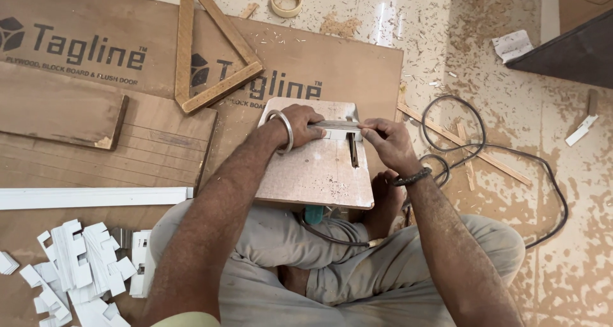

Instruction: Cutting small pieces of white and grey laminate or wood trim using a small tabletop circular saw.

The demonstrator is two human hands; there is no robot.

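Note:
I sit cross-legged on the floor with a small wooden cutting board (pixel 313 174) resting over my legs. A narrow slot (pixel 353 153) runs through its right side. Both hands hold one thin flat strip (pixel 337 125) across the board's far edge, just above the slot. My left hand (pixel 301 122), with a metal bangle on the wrist, grips the strip's left end. My right hand (pixel 389 143), with a dark wristband, pinches its right end. A small white piece (pixel 336 134) lies under the strip.
Plywood sheets (pixel 83 52) cover the floor at left, with a wooden triangle frame (pixel 214 52) on them. A long white strip (pixel 96 197) and a heap of cut white pieces (pixel 83 269) lie near left. A tape roll (pixel 286 0) sits beyond. A black cable (pixel 485 148) loops at right amid sawdust.

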